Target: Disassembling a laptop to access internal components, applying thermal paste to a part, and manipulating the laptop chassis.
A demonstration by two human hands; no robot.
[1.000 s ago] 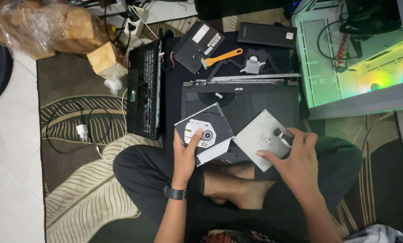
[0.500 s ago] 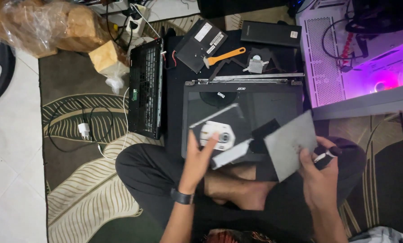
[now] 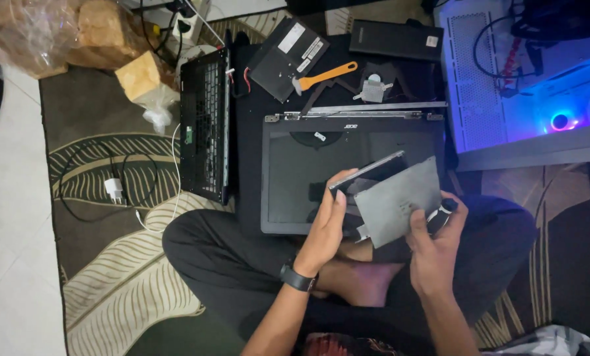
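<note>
**Two hands holding a slim drive over an opened laptop**

Head view: At the top left, a crinkled clear plastic bag [image 3: 28, 33] is lying on the floor, holding brown lumpy blocks; what they are cannot be told. At the right, a white perforated computer case [image 3: 479, 79] is standing open-sided, with cables and a blue glowing fan inside.

The person is sitting cross-legged on a leaf-patterned brown and cream rug [image 3: 110, 290]. The left hand [image 3: 324, 234], with a black watch at the wrist, is gripping the lower left end of a thin flat grey metal optical drive [image 3: 397, 198], fingers wrapped over its dark edge. The right hand [image 3: 433, 247] is closing around a black-handled tool [image 3: 442, 214] and is touching the drive's lower right corner. The drive is being held tilted, between both hands, just above the lap and in front of the dark grey laptop base [image 3: 354, 171] lying on the floor. Left of the base, a black keyboard panel [image 3: 206, 122] is lying, and an orange-handled scraper [image 3: 324, 74] is resting beyond it.
</note>
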